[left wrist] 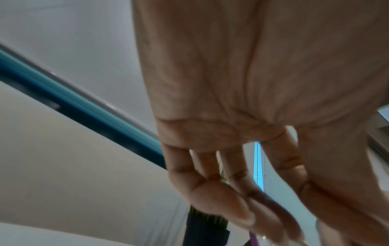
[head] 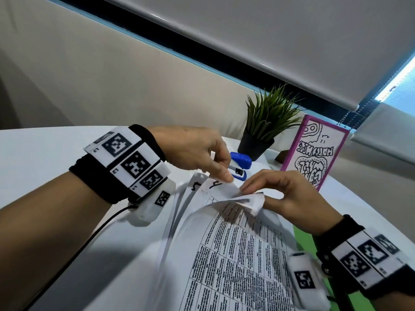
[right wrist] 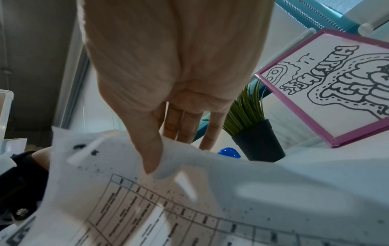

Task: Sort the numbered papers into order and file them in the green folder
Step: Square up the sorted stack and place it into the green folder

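Peeling top sheet corner, right hand fingers pinching it; left hand fingers pinning sheet 4, centre frame.

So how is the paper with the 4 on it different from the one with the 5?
The sheet marked 4 lies on top of the sheet marked 5, so the 5 sheet shows only as a strip at the left. The left hand touches the 4 sheet's top edge with a fingertip; no finger shows on the 5 sheet. Both are white sheets with a handwritten black number near the top, fanned in one stack.
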The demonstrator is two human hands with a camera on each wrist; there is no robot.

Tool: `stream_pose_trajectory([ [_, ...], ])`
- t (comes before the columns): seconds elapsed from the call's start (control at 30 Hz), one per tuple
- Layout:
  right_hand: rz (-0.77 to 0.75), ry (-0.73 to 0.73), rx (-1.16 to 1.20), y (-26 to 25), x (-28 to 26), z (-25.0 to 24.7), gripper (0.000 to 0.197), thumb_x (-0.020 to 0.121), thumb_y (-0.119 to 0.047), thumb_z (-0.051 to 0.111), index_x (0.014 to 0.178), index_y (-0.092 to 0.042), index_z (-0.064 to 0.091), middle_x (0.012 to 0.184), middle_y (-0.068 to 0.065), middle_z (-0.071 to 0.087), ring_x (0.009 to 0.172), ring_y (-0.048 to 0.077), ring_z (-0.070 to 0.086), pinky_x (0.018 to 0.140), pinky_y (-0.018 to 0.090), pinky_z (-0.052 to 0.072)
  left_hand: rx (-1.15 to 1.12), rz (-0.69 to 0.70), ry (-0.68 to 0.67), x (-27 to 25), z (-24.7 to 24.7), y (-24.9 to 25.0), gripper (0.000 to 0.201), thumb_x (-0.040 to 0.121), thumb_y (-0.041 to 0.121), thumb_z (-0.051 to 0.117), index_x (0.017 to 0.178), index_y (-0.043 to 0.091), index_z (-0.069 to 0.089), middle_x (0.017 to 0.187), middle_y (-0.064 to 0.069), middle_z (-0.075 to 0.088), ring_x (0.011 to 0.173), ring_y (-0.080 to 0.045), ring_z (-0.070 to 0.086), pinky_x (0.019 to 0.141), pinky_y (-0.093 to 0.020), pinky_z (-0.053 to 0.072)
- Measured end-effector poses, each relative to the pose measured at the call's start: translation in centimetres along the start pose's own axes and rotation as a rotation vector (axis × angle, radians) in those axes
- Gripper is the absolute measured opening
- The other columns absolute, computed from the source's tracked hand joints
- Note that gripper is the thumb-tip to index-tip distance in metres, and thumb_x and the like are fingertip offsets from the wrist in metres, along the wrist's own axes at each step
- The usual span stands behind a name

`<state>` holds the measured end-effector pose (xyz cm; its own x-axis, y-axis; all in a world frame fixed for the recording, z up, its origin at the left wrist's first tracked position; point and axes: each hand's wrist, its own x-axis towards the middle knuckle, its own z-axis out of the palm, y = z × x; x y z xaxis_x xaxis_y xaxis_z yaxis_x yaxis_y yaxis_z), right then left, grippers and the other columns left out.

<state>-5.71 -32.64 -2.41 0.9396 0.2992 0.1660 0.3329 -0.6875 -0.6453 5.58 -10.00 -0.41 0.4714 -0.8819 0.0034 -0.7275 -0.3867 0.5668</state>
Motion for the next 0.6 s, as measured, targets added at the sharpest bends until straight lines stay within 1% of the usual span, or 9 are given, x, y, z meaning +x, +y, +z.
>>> stream_pose_trajectory([
  [0.1, 0.028, -0.019, 0.058, 0.2, 0.0, 0.0, 0.032, 0.082, 0.001, 0.070, 0.110, -0.015, 0.065, 0.108, -0.002, 0.073, 0.096, 0.018, 0.068, 0.091, 0.029, 0.053, -0.126, -0.015, 0.017, 0.0, -0.2, 0.4, 0.033, 0.085, 0.055, 0.059, 0.080, 0.026, 0.075, 0.082, 0.008, 0.064, 0.072, -0.003, 0.059, 0.068, -0.023, 0.050],
  [0.17, 0.038, -0.035, 0.039, 0.2, -0.1, -0.1, 0.037, 0.083, -0.006, 0.069, 0.116, -0.021, 0.064, 0.107, -0.002, 0.072, 0.097, 0.015, 0.067, 0.091, 0.027, 0.052, -0.101, -0.058, 0.028, -0.1, -0.5, 0.3, 0.032, 0.087, 0.056, 0.056, 0.082, 0.029, 0.073, 0.078, 0.013, 0.066, 0.068, -0.001, 0.062, 0.064, -0.021, 0.051],
  [0.23, 0.021, -0.054, -0.050, 0.3, -0.3, -0.1, 0.030, 0.086, -0.012, 0.067, 0.112, -0.027, 0.070, 0.103, -0.006, 0.072, 0.099, 0.015, 0.066, 0.089, 0.030, 0.051, 0.034, -0.124, 0.009, -0.3, -0.8, -0.3, 0.027, 0.083, 0.055, 0.064, 0.081, 0.029, 0.069, 0.075, 0.013, 0.069, 0.065, -0.004, 0.064, 0.062, -0.026, 0.051],
  [0.3, 0.005, -0.074, -0.054, 0.4, -0.4, -0.1, 0.022, 0.087, -0.014, 0.067, 0.106, -0.023, 0.074, 0.100, -0.006, 0.072, 0.098, 0.017, 0.065, 0.087, 0.031, 0.050, 0.159, -0.185, -0.038, -0.4, -0.7, -0.7, 0.022, 0.078, 0.047, 0.075, 0.078, 0.026, 0.067, 0.074, 0.008, 0.071, 0.063, -0.007, 0.065, 0.060, -0.027, 0.051],
  [0.4, 0.011, -0.083, 0.021, 0.3, -0.3, -0.1, 0.018, 0.086, -0.006, 0.069, 0.101, -0.015, 0.075, 0.098, 0.000, 0.071, 0.095, 0.019, 0.066, 0.086, 0.036, 0.052, 0.198, -0.217, -0.044, -0.1, -0.3, -0.6, 0.018, 0.075, 0.033, 0.080, 0.076, 0.020, 0.068, 0.071, 0.004, 0.072, 0.049, -0.002, 0.060, 0.042, -0.013, 0.038],
  [0.43, 0.006, -0.086, 0.035, 0.2, -0.3, 0.0, 0.018, 0.084, -0.004, 0.071, 0.099, -0.014, 0.076, 0.098, 0.000, 0.070, 0.095, 0.019, 0.066, 0.086, 0.036, 0.052, 0.201, -0.213, -0.035, -0.1, -0.3, -0.4, 0.016, 0.075, 0.030, 0.080, 0.074, 0.019, 0.068, 0.070, 0.004, 0.071, 0.047, -0.001, 0.058, 0.039, -0.011, 0.035],
  [0.5, -0.003, -0.094, 0.034, 0.0, -0.2, 0.1, 0.018, 0.081, -0.003, 0.074, 0.094, -0.015, 0.077, 0.103, -0.002, 0.069, 0.102, 0.017, 0.065, 0.090, 0.031, 0.051, 0.204, -0.176, -0.020, 0.0, -0.4, -0.2, 0.017, 0.078, 0.031, 0.077, 0.070, 0.020, 0.067, 0.070, 0.005, 0.071, 0.054, -0.003, 0.060, 0.046, -0.015, 0.039],
  [0.57, 0.010, -0.100, 0.001, -0.2, -0.2, 0.1, 0.019, 0.080, -0.002, 0.075, 0.092, -0.017, 0.078, 0.116, -0.008, 0.067, 0.115, 0.011, 0.060, 0.097, 0.028, 0.047, 0.196, -0.131, -0.011, 0.0, -0.6, 0.0, 0.020, 0.082, 0.035, 0.072, 0.069, 0.021, 0.067, 0.070, 0.007, 0.069, 0.058, -0.004, 0.059, 0.055, -0.022, 0.045],
  [0.6, 0.018, -0.107, -0.010, -0.2, -0.1, 0.1, 0.020, 0.080, -0.001, 0.075, 0.091, -0.017, 0.078, 0.121, -0.011, 0.066, 0.120, 0.009, 0.058, 0.100, 0.028, 0.046, 0.174, -0.104, -0.009, 0.0, -0.7, 0.0, 0.021, 0.084, 0.036, 0.071, 0.069, 0.022, 0.067, 0.069, 0.007, 0.068, 0.058, -0.003, 0.058, 0.057, -0.022, 0.046],
])
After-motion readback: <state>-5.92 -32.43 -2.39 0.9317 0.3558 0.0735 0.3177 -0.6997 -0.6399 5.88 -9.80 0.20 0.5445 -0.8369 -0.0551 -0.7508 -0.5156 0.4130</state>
